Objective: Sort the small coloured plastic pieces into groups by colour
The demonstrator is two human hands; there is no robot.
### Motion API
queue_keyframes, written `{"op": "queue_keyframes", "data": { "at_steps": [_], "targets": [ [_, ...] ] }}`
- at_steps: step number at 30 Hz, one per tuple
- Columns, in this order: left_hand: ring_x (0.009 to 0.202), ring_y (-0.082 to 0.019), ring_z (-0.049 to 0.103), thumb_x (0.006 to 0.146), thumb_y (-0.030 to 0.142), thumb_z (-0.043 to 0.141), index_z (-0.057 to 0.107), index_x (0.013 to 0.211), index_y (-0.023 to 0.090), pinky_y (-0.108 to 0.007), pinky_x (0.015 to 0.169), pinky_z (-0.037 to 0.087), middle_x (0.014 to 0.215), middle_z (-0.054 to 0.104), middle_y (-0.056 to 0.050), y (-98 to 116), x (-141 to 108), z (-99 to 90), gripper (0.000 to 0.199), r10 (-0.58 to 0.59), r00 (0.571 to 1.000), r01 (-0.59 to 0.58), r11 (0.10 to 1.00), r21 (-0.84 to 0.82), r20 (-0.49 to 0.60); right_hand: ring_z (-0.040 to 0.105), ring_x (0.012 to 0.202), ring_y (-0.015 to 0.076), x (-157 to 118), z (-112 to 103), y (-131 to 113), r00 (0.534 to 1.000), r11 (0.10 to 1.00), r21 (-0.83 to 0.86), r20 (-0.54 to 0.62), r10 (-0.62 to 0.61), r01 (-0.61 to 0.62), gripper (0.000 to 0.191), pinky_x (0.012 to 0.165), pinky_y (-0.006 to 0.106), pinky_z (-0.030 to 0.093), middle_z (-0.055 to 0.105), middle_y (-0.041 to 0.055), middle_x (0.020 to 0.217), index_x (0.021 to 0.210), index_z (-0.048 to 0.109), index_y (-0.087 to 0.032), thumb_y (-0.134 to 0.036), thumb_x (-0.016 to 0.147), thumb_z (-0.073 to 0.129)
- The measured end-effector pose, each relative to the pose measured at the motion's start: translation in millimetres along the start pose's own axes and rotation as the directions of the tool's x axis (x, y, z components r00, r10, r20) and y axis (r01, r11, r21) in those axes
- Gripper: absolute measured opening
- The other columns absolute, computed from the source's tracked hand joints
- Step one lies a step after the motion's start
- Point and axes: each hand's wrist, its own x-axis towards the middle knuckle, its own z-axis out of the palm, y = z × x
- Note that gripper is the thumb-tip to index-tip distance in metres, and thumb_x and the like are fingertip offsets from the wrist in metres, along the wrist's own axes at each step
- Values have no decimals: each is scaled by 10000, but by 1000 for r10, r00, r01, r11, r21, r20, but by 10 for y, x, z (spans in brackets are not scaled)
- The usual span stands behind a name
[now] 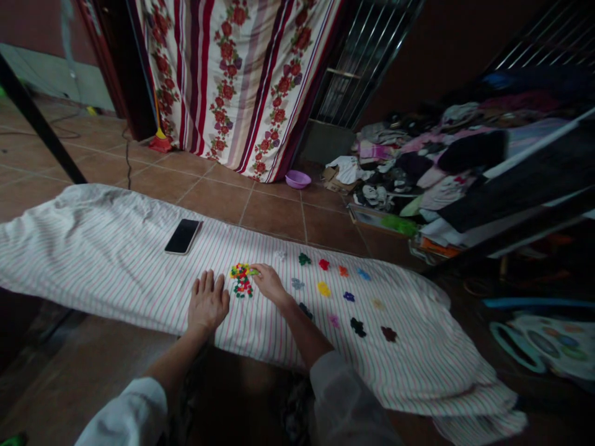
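- Resting flat, our left hand (pixel 208 303) grips nothing.
- Mixed bits (pixel 242 286) lie left of our right hand (pixel 269 283); we can't tell if it pinches any.
- Our right arm (pixel 307 331) could bump and mix the piles (pixel 324 288).

The left hand (pixel 208 303) is lying flat on a striped cloth (pixel 134 266); the right hand (pixel 270 285) is pinching a small green thing (pixel 253 272) beside a mixed-colour cluster of pieces (pixel 242 282). Single-colour piles (pixel 324 289) are sitting to the right; a phone (pixel 183 236) is lying leftward.
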Motion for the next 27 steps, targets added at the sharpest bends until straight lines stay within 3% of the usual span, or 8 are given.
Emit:
{"op": "queue_keyframes", "data": {
  "at_steps": [8,17,27],
  "targets": [
    [1349,-320,354,867,331,403,517,1302,149,-478,1093,258,1412,448,-193,-10,-4,3,485,-5,1000,5,1000,5,15,584,921,157,-151,-17,79,996,997,37,-56,67,-65,326,836,277,467,645,48,987,1023,647,-200,-65,771,490],
    [1345,-315,359,867,349,402,517,1304,153,-475,1090,265,1405,461,-182,-16,-1,27,493,2,1000,-2,1000,25,-2,581,885,155,-148,83,79,992,995,-38,-85,92,-95,329,818,270,482,596,58,990,1064,655,-215,-100,796,503],
    [1343,-301,361,864,343,401,520,1299,145,-473,1098,248,1402,467,-176,-5,-7,2,492,-1,1000,1,1000,-15,-8,580,837,124,-175,79,-37,976,984,-39,-139,169,-175,238,771,224,448,594,16,951,972,663,-238,-124,810,530]
  ]
}}
